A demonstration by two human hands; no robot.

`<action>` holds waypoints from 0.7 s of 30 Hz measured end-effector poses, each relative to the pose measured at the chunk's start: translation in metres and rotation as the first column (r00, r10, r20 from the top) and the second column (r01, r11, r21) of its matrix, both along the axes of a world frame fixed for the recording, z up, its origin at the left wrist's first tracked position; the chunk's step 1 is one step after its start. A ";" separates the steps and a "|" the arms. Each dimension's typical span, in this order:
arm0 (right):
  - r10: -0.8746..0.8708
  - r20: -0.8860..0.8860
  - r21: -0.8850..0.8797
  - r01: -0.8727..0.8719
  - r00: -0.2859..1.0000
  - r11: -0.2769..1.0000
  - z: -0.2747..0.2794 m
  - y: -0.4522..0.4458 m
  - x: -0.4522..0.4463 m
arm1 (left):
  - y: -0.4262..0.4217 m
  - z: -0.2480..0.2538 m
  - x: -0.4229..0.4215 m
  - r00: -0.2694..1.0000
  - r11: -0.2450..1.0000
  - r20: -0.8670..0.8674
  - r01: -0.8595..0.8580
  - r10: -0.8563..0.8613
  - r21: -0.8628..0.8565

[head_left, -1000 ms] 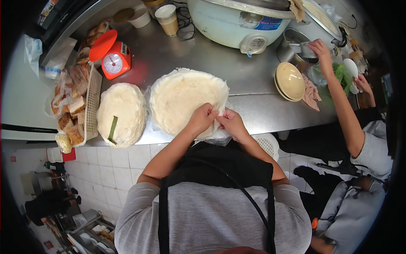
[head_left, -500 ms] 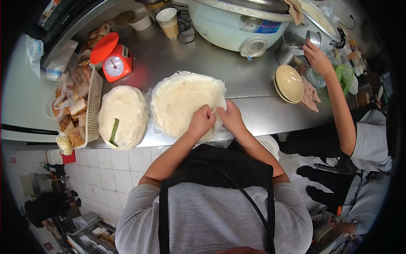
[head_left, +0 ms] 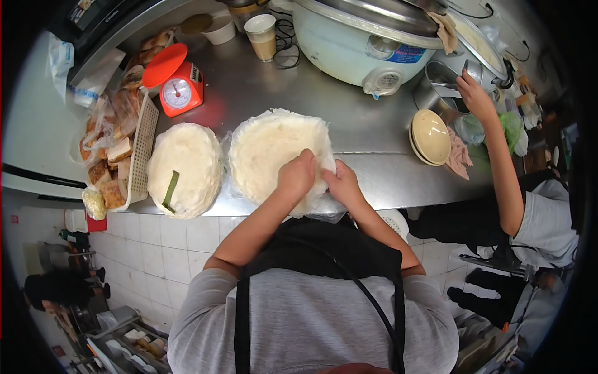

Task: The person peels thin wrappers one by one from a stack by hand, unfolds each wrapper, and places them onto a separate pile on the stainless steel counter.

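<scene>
In front of me lies a round stack of thin, pale wrapper skins (head_left: 268, 140) on a plastic sheet. My right hand (head_left: 344, 185) pinches the lifted edge of the top skin at the stack's right side. Closed fingers of my left hand (head_left: 298, 174) rest over the right part of the same stack; what they grip, if anything, is hidden. To the left is a second pile of skins (head_left: 193, 156) with a green strip (head_left: 170, 191) lying across it.
An orange kitchen scale (head_left: 180, 90), a crate (head_left: 143, 146) beside bagged bread, and a cup (head_left: 260, 37) stand left and behind. A large rice cooker (head_left: 367, 43) is at the back. Stacked bowls (head_left: 431, 137) sit right, where another person's hand (head_left: 476, 93) holds a metal container.
The view has shifted slightly, so the counter items appear further right and lower. My right hand has moved a little down along the stack's edge, and my left slightly further over the skins.
</scene>
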State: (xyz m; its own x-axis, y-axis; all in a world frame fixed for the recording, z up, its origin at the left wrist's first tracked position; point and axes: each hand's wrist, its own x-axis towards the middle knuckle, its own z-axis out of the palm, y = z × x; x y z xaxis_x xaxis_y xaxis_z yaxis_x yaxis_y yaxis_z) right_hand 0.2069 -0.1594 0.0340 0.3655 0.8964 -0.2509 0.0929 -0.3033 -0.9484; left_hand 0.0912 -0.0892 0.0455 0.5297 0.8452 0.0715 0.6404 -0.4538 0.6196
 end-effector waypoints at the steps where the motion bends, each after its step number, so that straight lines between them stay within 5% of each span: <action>1: 0.008 -0.057 -0.124 -0.015 0.998 0.992 0.012 -0.002 0.001 | 0.002 0.002 0.000 0.998 1.000 -0.051 -0.027 0.027 0.009; 4: 0.015 -0.078 -0.210 -0.031 0.997 0.977 0.008 -0.004 0.009 | 0.010 0.007 -0.008 0.996 0.996 -0.029 -0.084 0.085 0.020; 7: 0.082 0.284 -0.114 -0.052 0.955 0.992 -0.015 0.002 0.018 | 0.007 0.003 -0.008 0.995 0.996 -0.064 -0.078 0.080 0.034; 10: 0.017 0.436 0.022 -0.030 0.900 0.999 0.012 0.009 0.017 | -0.003 -0.005 -0.006 0.995 0.999 -0.097 -0.036 0.038 0.026; 17: 0.009 0.494 0.046 -0.037 0.869 0.998 0.009 0.031 0.006 | -0.006 0.010 -0.005 0.991 0.986 0.131 -0.019 -0.003 0.167; 21: 0.041 0.505 0.042 -0.072 0.862 0.997 0.012 0.028 -0.003 | 0.002 0.013 0.000 0.996 0.987 0.089 -0.028 0.014 0.157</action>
